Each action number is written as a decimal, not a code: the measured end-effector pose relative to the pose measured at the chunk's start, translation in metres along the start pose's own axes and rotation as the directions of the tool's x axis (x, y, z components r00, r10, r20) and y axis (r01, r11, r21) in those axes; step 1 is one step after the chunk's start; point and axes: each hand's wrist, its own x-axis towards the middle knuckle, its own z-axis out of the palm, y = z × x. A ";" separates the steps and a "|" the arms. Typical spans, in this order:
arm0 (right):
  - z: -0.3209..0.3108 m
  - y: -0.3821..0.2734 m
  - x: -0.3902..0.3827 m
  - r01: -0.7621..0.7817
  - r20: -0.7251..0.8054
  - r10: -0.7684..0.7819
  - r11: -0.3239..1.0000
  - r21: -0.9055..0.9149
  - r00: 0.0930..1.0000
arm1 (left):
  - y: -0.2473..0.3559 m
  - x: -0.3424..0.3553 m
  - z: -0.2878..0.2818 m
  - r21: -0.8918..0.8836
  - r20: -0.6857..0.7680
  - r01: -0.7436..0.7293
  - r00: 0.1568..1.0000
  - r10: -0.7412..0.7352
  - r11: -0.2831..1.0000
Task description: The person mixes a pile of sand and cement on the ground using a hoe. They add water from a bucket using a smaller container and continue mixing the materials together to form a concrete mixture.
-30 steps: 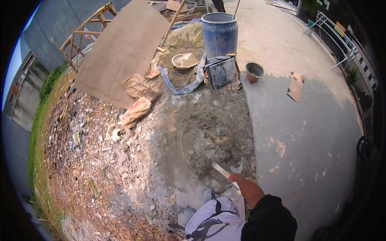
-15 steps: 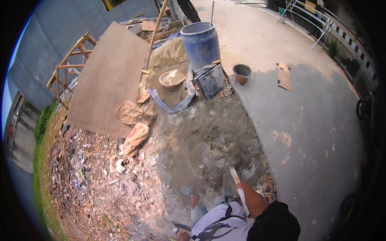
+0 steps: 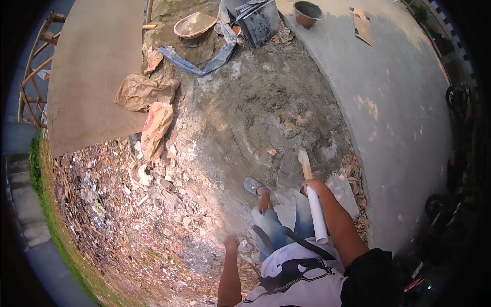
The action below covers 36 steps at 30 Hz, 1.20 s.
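Observation:
My right hand (image 3: 315, 187) is closed round the handle of a hoe (image 3: 306, 168). Its shaft is bare wood toward the far end, with a white sleeve (image 3: 315, 217) running back past my hand beside my shirt. The flat grey blade (image 3: 290, 171) rests on the near edge of a heap of wet grey mortar (image 3: 279, 107). Down at my left side, over the rubble, my left hand (image 3: 230, 242) hangs away from the hoe. Its fingers are blurred. My sandalled foot (image 3: 254, 186) stands at the heap's near left edge.
Broken rubble (image 3: 169, 199) covers the ground to the left. Torn paper sacks (image 3: 157, 130) lie by a large brown board (image 3: 94, 77). Beyond the heap are a shallow basin (image 3: 195, 24), blue plastic sheeting (image 3: 204, 66) and a black bucket (image 3: 308, 14). A concrete path (image 3: 388, 117) runs along the right.
The view has tipped down, so the heap and hoe appear higher and more of my arms shows. My right hand keeps its hold on the hoe handle.

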 end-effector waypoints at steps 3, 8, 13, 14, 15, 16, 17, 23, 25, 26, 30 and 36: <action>0.024 0.015 0.000 -0.022 -0.044 0.027 0.993 0.114 0.999 | 0.045 0.063 0.029 0.123 0.120 -0.218 0.972 0.204 0.968; 0.019 0.037 -0.010 -0.124 -0.007 0.128 0.966 0.228 0.992 | 0.103 0.114 0.180 0.255 0.216 -0.306 0.943 0.254 0.917; -0.001 0.099 0.038 -0.155 0.029 0.154 0.939 0.307 0.988 | 0.084 0.174 0.322 0.354 0.277 -0.086 0.961 -0.017 0.931; -0.008 0.107 0.050 -0.174 0.024 0.175 0.938 0.301 0.984 | 0.076 0.185 0.351 0.408 0.243 -0.025 0.967 -0.082 0.913; -0.015 0.108 0.063 -0.184 0.035 0.181 0.935 0.304 0.983 | 0.065 0.208 0.373 0.364 0.205 0.033 0.972 -0.115 0.931; -0.019 0.118 0.068 -0.210 0.046 0.207 0.926 0.313 0.977 | 0.051 0.233 0.384 0.326 0.161 0.104 0.973 -0.163 0.940; -0.022 0.134 0.067 -0.250 0.052 0.247 0.911 0.327 0.968 | 0.045 0.258 0.394 0.208 0.121 0.240 0.956 -0.269 0.948; -0.048 0.168 0.068 -0.329 0.052 0.331 0.888 0.322 0.942 | 0.061 0.312 0.423 -0.101 0.007 0.219 0.976 -0.219 0.971; -0.050 0.184 0.074 -0.283 0.019 0.296 0.891 0.356 0.955 | 0.071 0.303 0.431 -0.016 -0.003 0.159 0.987 -0.159 0.987; -0.050 0.192 0.075 -0.307 -0.020 0.324 0.915 0.263 0.946 | 0.075 0.292 0.424 0.020 0.000 0.136 0.991 -0.136 0.991; -0.050 0.188 0.069 -0.325 -0.051 0.337 0.931 0.169 0.940 | 0.121 0.290 0.320 0.076 -0.080 0.091 0.993 -0.085 0.993; -0.047 0.169 0.077 -0.297 -0.046 0.318 0.921 0.252 0.947 | 0.243 0.237 0.127 -0.164 -0.505 -0.130 0.863 0.029 0.978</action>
